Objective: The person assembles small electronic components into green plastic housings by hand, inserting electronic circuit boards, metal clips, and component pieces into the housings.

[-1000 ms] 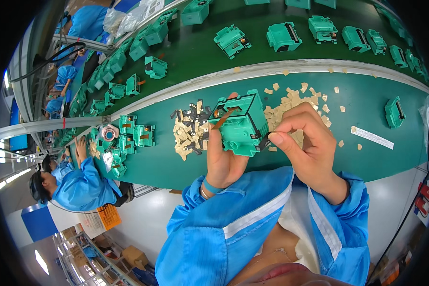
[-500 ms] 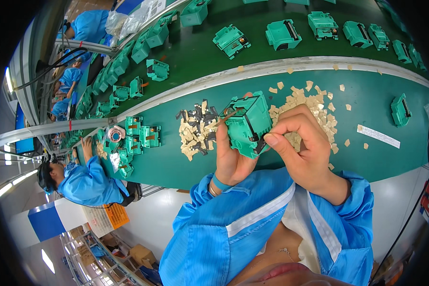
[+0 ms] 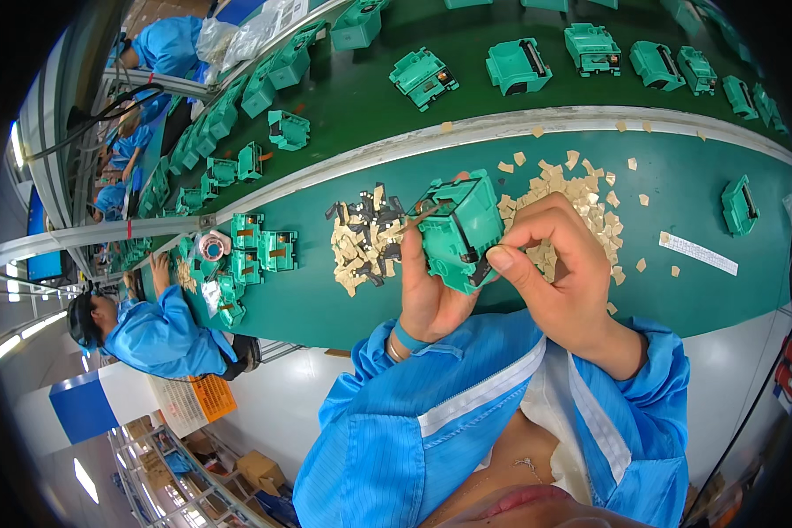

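A green plastic housing (image 3: 459, 224) with black strips and a brown ribbon is held tilted over the near side of the bench. My left hand (image 3: 431, 295) is wrapped round it from below and the left. My right hand (image 3: 554, 268) has thumb and forefinger pinched at the housing's lower right corner, by a small black part; the fingers hide what lies between them. To the right, partly behind my right hand, spreads a pile of small beige pieces (image 3: 603, 220). Left of the housing lies a mixed heap of beige and black pieces (image 3: 365, 233).
Beyond a pale rail (image 3: 502, 129), several green housings (image 3: 519, 66) stand on a dark green belt (image 3: 343, 106). One housing (image 3: 740, 207) and a white printed strip (image 3: 699, 253) lie at the right. A co-worker in blue (image 3: 172, 330) sits at the left near stacked housings (image 3: 277, 252).
The row of housings on the far belt has shifted very slightly left. My hands and the housing they hold look almost unmoved.
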The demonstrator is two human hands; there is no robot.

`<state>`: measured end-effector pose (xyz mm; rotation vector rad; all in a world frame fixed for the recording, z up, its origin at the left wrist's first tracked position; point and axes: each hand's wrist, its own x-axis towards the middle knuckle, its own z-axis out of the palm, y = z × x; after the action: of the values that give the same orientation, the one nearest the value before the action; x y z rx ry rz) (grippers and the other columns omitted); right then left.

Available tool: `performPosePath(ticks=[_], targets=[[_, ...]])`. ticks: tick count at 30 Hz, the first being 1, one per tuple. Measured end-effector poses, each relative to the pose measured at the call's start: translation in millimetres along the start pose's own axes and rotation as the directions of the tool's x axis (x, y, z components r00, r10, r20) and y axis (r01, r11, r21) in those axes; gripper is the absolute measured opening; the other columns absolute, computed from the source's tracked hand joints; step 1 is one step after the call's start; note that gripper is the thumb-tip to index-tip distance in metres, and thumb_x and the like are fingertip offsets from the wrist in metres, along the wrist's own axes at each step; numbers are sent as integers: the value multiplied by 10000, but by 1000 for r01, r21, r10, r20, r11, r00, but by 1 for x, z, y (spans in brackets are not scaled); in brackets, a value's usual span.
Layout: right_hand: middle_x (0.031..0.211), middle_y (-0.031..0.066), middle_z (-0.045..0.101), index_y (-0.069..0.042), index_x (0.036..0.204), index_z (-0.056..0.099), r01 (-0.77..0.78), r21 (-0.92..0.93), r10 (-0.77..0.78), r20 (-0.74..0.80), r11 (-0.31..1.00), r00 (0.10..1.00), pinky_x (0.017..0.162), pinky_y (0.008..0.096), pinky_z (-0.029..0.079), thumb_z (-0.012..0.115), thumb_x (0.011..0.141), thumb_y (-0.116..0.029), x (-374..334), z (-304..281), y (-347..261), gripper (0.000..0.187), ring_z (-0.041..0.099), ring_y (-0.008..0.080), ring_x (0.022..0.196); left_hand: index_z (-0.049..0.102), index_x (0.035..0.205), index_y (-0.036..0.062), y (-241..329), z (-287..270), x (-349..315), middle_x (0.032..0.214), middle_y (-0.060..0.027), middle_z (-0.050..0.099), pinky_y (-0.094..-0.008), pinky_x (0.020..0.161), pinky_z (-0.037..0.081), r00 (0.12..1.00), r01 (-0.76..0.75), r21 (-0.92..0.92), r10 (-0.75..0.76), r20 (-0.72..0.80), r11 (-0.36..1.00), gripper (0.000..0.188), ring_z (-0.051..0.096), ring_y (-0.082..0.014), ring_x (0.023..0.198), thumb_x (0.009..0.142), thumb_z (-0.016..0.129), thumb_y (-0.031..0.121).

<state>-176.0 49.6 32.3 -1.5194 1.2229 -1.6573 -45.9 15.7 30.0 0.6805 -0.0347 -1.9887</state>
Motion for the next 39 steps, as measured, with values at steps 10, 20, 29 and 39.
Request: performPosePath(ticks=[10, 20, 29, 39], targets=[[912, 9, 511, -37, 1191, 433, -354, 297, 363, 30, 887, 932, 702, 206, 385, 617, 843, -83, 5, 3, 6, 396, 480, 74, 785, 301, 1381, 66, 4, -5, 8, 1300, -89, 467, -299, 601, 568, 975, 13, 78, -30, 221, 997, 615, 549, -240, 993, 938, 371, 487], [846, -3, 518, -16, 1106, 502, -387, 424, 472, -115, 819, 874, 692, 191, 377, 538, 879, -11, -15, -25, 48, 231, 469, 54, 780, 507, 1129, -111, 175, -28, 179, 919, -258, 614, -425, 797, 445, 613, -41, 837, 648, 452, -545, 698, 574, -419, 881, 782, 640, 480], [862, 6, 539, -4, 1037, 532, -457, 320, 515, -127, 830, 847, 705, 187, 383, 558, 874, -14, -30, -43, 50, 166, 481, 61, 766, 542, 1111, -14, 149, -27, 157, 1057, -187, 539, -423, 810, 443, 387, -260, 531, 416, 823, -807, 517, 511, -357, 974, 743, 722, 301], [872, 12, 553, 7, 977, 569, -494, 282, 522, -29, 822, 852, 724, 197, 401, 570, 871, -14, -44, -41, 42, 109, 497, 67, 784, 625, 828, 59, 110, -87, 87, 833, -65, 555, -330, 702, 446, 808, -275, 556, 125, 576, -785, 186, 509, -252, 819, 677, 730, 88]])
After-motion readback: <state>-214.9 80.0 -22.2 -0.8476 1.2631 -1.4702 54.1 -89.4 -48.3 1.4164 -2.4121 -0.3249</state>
